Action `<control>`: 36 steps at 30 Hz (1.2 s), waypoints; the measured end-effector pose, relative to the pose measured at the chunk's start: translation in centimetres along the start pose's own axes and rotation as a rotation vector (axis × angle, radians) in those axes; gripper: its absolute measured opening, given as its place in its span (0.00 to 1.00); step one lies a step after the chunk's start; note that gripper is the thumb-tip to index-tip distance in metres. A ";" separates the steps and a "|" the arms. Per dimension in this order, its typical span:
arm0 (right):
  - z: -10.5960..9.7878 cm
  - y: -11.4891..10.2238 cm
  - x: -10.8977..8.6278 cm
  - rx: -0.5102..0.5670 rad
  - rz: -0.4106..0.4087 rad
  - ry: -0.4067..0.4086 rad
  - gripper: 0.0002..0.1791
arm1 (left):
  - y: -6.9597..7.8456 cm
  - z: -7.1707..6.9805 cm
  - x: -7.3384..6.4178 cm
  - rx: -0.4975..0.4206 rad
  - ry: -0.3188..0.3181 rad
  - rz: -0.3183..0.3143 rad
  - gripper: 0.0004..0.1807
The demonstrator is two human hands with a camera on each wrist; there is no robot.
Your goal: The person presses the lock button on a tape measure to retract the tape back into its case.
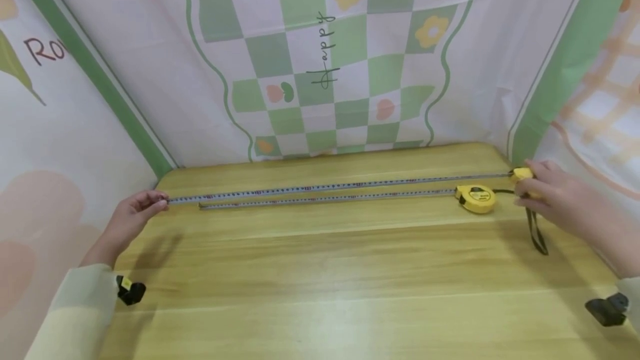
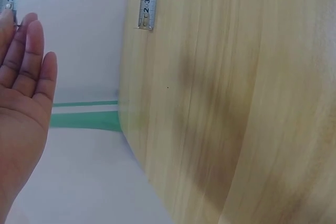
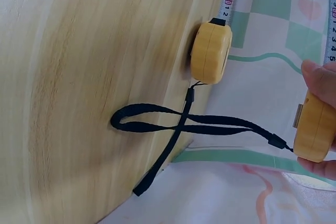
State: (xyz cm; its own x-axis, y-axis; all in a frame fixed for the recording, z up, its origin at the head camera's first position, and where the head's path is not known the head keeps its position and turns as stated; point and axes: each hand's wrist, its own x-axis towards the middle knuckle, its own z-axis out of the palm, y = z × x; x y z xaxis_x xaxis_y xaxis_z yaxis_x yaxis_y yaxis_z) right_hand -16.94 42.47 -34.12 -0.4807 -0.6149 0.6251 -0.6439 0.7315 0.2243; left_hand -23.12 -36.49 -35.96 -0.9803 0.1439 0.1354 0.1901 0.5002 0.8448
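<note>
Between the thumb and fingertips of my left hand (image 1: 131, 220) is the hooked end of a long steel tape blade (image 1: 280, 191). That blade runs across to a yellow tape measure (image 3: 315, 129), which my right hand (image 1: 560, 196) grips by its case. From the case hangs a black wrist strap (image 3: 226, 123). A second yellow tape measure (image 1: 477, 200) rests on the table, nearer me than the held blade. Its own blade (image 1: 315, 200) is pulled out leftward, roughly parallel to the first, and its end (image 2: 147, 19) stops short of my left hand.
The wooden table (image 1: 320, 282) has a patterned cloth backdrop (image 1: 345, 71) behind it and cloth at both sides. The lying tape measure's black strap (image 3: 165, 163) trails toward the right. Black wrist devices (image 1: 131, 290) sit at both sleeves.
</note>
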 end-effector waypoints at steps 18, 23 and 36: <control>-0.5 -0.1 0.9 0.058 0.350 -0.253 0.39 | 0.1 0.5 0.4 -0.012 -0.017 0.033 0.15; -0.3 0.0 0.4 0.065 0.303 -0.192 0.43 | 0.2 0.5 0.4 -0.009 -0.017 0.034 0.16; -0.5 -0.2 0.6 0.053 0.342 -0.206 0.38 | 0.2 0.6 0.5 0.007 -0.015 0.028 0.19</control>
State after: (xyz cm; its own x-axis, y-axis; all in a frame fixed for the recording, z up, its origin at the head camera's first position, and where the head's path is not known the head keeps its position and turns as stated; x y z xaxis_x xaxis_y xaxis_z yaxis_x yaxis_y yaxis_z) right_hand -16.77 42.06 -33.40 -0.7784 -0.3890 0.4927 -0.4534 0.8912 -0.0127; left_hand -23.54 -35.81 -36.00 -0.9737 0.1703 0.1514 0.2179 0.5014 0.8373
